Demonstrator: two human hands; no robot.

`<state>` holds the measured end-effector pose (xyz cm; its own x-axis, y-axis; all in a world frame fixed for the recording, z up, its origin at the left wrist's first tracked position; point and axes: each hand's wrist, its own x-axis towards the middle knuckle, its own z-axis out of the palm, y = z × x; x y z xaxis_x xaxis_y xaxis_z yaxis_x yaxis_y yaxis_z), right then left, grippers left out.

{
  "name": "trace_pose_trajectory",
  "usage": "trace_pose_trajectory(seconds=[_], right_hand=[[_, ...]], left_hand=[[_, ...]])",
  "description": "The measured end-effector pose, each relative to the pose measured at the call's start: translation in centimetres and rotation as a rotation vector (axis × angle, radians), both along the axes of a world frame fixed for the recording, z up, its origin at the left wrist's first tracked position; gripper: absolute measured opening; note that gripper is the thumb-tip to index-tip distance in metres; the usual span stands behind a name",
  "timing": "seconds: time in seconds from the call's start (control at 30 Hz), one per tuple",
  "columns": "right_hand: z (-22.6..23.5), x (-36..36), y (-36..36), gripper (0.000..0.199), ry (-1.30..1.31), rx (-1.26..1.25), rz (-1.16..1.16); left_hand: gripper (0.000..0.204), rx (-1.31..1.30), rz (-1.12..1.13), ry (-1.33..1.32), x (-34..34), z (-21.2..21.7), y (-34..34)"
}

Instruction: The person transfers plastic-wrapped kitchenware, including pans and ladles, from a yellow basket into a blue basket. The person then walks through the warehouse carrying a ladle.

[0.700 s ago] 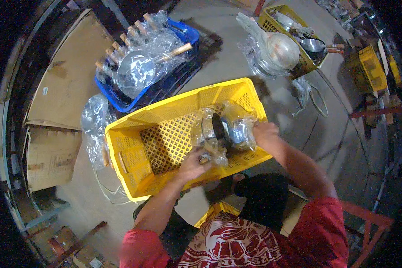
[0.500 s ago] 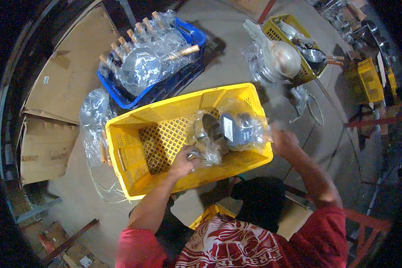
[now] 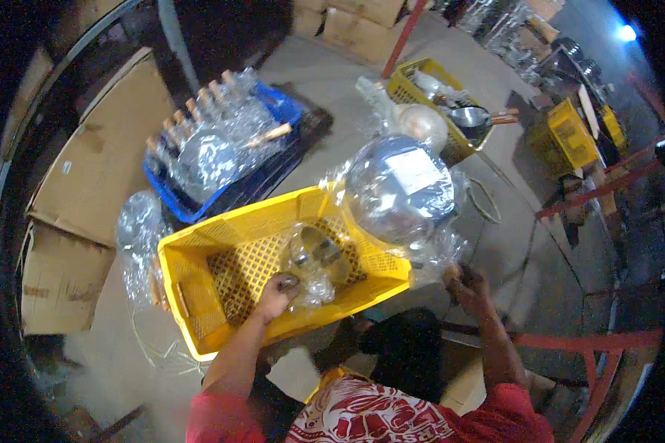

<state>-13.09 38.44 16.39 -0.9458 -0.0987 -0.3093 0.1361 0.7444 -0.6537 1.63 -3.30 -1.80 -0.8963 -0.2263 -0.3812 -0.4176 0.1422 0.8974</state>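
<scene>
Flattened cardboard sheets (image 3: 89, 177) line the far left, and bare concrete floor (image 3: 332, 74) runs open between the crates up the middle. A yellow crate (image 3: 199, 295) sits right in front of the person, its near rim close to the knees; a blue crate (image 3: 273, 159) packed with bagged pans stands just behind its far-left corner. Two smaller yellow crates (image 3: 414, 81) stand farther off to the right, past red metal rails (image 3: 591, 199). The right hand (image 3: 469, 284), its grip closed, holds a bagged steel pan (image 3: 399, 188) raised above the crate's right end. The left hand (image 3: 277, 295), inside the crate, has its grip closed on a smaller bagged item (image 3: 314, 255) on the mesh floor.
</scene>
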Motion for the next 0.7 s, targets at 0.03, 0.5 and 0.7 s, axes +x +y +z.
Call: trace_pose_trajectory(seconds=[0.03, 0.5, 0.7], right_hand=[[0.1, 1.1, 0.3, 0.045, -0.137, -0.237, -0.139], [-2.6, -2.4, -1.6, 0.046, -0.193, -0.784, -0.496], [-6.5, -0.7, 0.8, 0.044, -0.122, -0.770, -0.412]], left_hand=[[0.035, 0.035, -0.017, -0.035, 0.0, -0.4, -0.1], [0.031, 0.169, 0.023, -0.073, -0.2, -0.8, 0.1], [0.030, 0.134, 0.068, -0.046, -0.4, -1.7, 0.3]])
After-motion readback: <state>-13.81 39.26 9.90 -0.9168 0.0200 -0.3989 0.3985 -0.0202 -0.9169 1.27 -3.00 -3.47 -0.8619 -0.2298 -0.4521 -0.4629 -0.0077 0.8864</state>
